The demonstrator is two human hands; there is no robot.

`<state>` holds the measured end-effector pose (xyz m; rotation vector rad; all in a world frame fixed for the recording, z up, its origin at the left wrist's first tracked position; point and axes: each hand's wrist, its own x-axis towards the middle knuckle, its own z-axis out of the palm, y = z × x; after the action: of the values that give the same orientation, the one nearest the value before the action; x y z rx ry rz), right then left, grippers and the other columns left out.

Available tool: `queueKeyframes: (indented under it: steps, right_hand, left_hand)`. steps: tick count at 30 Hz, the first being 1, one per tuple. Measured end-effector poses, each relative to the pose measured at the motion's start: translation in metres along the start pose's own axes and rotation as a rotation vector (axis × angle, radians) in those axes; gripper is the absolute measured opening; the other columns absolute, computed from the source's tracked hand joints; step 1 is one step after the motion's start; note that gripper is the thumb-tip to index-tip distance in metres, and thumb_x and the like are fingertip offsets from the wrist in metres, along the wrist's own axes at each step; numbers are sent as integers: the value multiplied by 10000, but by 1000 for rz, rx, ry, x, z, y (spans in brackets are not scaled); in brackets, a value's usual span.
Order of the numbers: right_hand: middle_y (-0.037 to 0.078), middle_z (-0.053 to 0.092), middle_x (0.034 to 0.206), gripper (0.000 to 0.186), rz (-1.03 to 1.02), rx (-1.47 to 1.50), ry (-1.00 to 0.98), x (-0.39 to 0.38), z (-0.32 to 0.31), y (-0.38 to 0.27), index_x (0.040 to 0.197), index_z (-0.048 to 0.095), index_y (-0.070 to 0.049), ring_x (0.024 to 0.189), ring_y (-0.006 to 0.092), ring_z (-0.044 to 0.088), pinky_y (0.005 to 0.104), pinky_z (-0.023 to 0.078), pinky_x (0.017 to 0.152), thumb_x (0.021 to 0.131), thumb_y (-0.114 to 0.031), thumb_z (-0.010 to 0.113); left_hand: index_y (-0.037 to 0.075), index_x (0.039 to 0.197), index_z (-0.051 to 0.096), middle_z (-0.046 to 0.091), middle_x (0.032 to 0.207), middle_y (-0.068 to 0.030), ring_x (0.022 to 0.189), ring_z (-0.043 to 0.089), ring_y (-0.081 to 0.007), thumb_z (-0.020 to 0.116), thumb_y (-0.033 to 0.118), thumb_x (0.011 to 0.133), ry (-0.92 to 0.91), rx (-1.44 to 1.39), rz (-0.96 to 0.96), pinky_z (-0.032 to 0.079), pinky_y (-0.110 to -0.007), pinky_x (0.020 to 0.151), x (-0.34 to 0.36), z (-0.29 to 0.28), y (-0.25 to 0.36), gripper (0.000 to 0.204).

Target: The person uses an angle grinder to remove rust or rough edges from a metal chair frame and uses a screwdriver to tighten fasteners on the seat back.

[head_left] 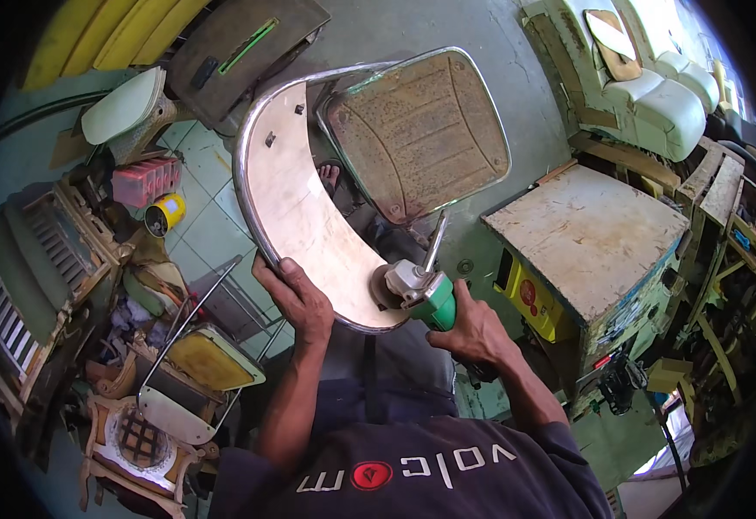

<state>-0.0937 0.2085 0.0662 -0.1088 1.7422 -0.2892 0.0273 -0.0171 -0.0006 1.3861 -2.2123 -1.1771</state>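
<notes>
Right hand (475, 330) grips the green grinder (438, 304), its head (408, 283) leftward.

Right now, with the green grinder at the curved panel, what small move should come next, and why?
Probably the right hand should ease the green grinder slightly along the near end of the curved panel, while the left hand braces the metal rim: the disc sits at that end, and the left hand grips the rim nearby. I can't tell whether the disc touches.
</notes>
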Motion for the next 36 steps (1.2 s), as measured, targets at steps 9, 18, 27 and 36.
queueKeyframes:
  steps: [9, 18, 27, 36]
  right_hand:
    - [338, 684, 917, 797, 0, 89, 133, -1, -4, -8, 1268, 410, 45, 875, 505, 690, 525, 546, 832, 690, -342, 799]
    - [297, 689, 1105, 769, -142, 402, 425, 24, -20, -76, 1264, 448, 11, 1026, 447, 689, 489, 524, 911, 705, -353, 831]
    - [295, 694, 1061, 827, -125, 451, 426, 55, -32, -119, 1303, 472, 28, 985, 426, 691, 472, 532, 886, 666, -362, 827]
    - [306, 687, 1136, 852, -25, 392, 340, 45, -40, -58, 1326, 475, 42, 1079, 433, 681, 469, 522, 956, 689, -396, 834]
  left_hand:
    - [-34, 1358, 430, 536, 1178, -201, 1107, 504, -280, 359, 357, 1132, -58, -152, -130, 395, -389, 1007, 14, -6, -1, 458]
    - [4, 1337, 481, 558, 1192, -138, 1107, 503, -229, 342, 392, 1143, -142, -243, -144, 393, -359, 1028, 60, -8, 12, 456]
    - [-70, 1388, 421, 532, 1289, -251, 1157, 530, -341, 319, 412, 1140, -188, -110, -294, 406, -431, 1033, 13, -11, 15, 552]
    - [-50, 1416, 304, 463, 1315, -275, 1201, 503, -308, 314, 477, 1119, -276, -416, -303, 407, -449, 1041, -35, 11, 32, 605]
